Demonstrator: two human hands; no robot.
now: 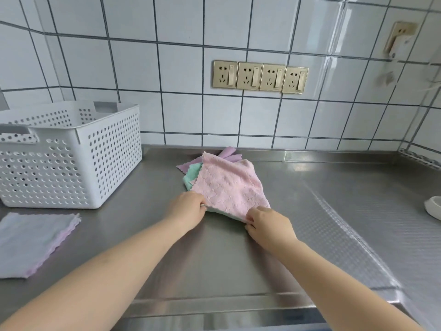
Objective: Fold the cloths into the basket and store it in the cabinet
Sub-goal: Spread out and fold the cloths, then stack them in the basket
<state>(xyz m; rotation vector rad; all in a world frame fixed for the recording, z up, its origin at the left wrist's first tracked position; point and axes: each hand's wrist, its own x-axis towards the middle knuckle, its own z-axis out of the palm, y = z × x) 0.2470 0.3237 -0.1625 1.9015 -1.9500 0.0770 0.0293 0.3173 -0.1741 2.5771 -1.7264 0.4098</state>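
Head view, one frame, contents as follows:

Table (pixel 238 263): stainless steel, raised lip at the back against a white tiled wall (pixel 167 68).

Basket (pixel 69 154): white perforated plastic, upright at the left rear of the table, open top; its inside is not visible from this angle.

Folded cloths (pixel 31 242): a flat stack at the left front, pale blue-grey on top with a lilac scalloped edge showing beneath; just in front of the basket, apart from it.

Pink cloth (pixel 226 185): textured, spread flat at the middle of the table, topmost of a loose pile.

Teal cloth (pixel 192 175): beneath the pink one, its edge showing at the left.

Purple cloth (pixel 228 154): lowest and farthest back, partly rumpled near the wall lip.

Left hand (pixel 188 211): fingers curled, pinching the near left corner of the pink cloth.

Right hand (pixel 269 225): fingers curled, pinching the near right corner of the same cloth; teal shows along the near edge between the two hands.

Sockets (pixel 260 77): row of four gold-coloured outlets with switches on the wall behind.

White dish (pixel 433 209): partly cut off at the right edge of the table
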